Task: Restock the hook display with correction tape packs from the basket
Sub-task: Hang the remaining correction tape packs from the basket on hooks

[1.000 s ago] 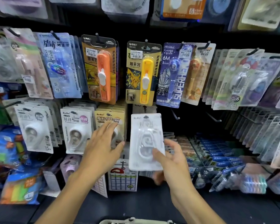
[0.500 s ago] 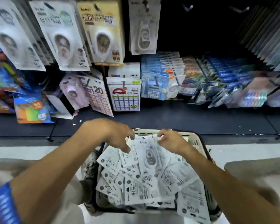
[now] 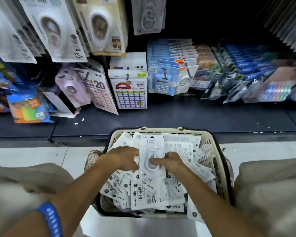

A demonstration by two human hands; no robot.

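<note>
White card with a clear blister, the correction tape pack (image 3: 152, 156) you want lies on top of the heap in the basket (image 3: 210, 144), face up, its long axis running from 12 to 6 o'clock with the hang-hole end at 12, towards the shelf. Your right hand (image 3: 169, 162) is the nearer: its fingers (image 3: 155, 161) come in from 4 o'clock and curl over the blister bump, thumb hidden, so I judge it a pinch on the pack, not a mere touch. Your left hand (image 3: 125, 157) sits at 9 o'clock of the pack, its fingers bent down against the left edge; whether they grip that edge or the loose packs (image 3: 143, 192) beneath I cannot tell. Since the hang-hole already points away from you, the lift should need little turning: raise it along its long axis and it will meet a hook head-on. Among the hanging packs, the matching white pack (image 3: 148, 16) hangs at 12 o'clock, straight above the basket, with dark free space at its 3 o'clock; the hook itself is not visible here. Expect the slick neighbours to slide or cling as you pull. Around the basket the pale floor (image 3: 32, 154) shows at 9 o'clock, the dark shelf (image 3: 178, 117) lies beyond the rim at 12, and a blue wristband (image 3: 49, 218) rides your left forearm at 7.
</note>
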